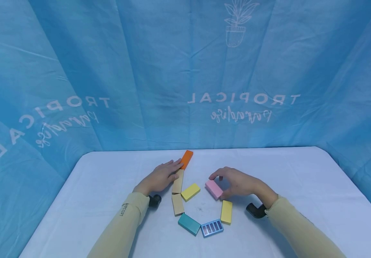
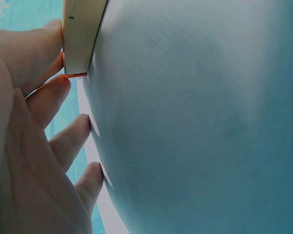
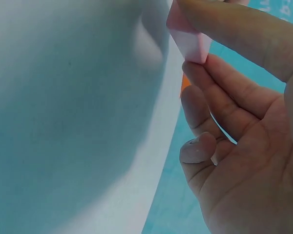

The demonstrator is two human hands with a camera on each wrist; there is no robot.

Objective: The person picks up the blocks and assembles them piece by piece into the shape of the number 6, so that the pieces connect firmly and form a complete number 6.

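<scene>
My left hand (image 1: 160,178) lies along the left side of the block row with fingers stretched out. Its fingertips touch the orange block (image 1: 188,157), and its thumb rests against the upper wooden block (image 1: 177,182). In the left wrist view that wooden block (image 2: 83,34) stands beside the thumb. My right hand (image 1: 238,182) pinches the pink block (image 1: 214,189) by its two ends, thumb at the near end and fingertips at the far one. The right wrist view shows the pink block (image 3: 189,39) between thumb and fingers.
A lower wooden block (image 1: 177,205), a teal block (image 1: 189,224), a blue striped block (image 1: 212,228) and a yellow block (image 1: 226,212) continue the curve. Another yellow block (image 1: 190,192) lies inside it. A blue curtain (image 1: 159,79) hangs behind the white table (image 1: 108,200).
</scene>
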